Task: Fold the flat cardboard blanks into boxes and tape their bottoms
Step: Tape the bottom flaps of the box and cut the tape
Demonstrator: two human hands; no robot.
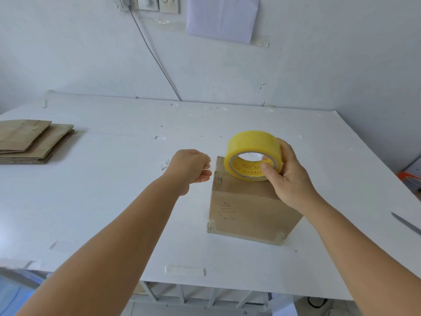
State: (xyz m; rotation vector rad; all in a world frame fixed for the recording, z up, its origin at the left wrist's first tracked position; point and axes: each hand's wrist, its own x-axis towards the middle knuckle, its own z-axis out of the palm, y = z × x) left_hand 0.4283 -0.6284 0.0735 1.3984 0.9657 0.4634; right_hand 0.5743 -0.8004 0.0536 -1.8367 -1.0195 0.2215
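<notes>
A folded brown cardboard box point(250, 213) stands on the white table point(114, 201), handwriting on its near face. My right hand point(287, 176) grips a yellow tape roll point(250, 144) that rests upright on the box's top. My left hand point(193, 167) is just left of the box's top edge, fingers pinched on the clear free end of the tape drawn from the roll. A stack of flat cardboard blanks point(32, 140) lies at the table's far left.
A knife blade point(405, 224) lies near the table's right edge. An orange object point(407, 176) sits beyond that edge. A cable point(155, 55) hangs down the wall behind. A strip of used tape point(184, 270) sticks to the table's near edge.
</notes>
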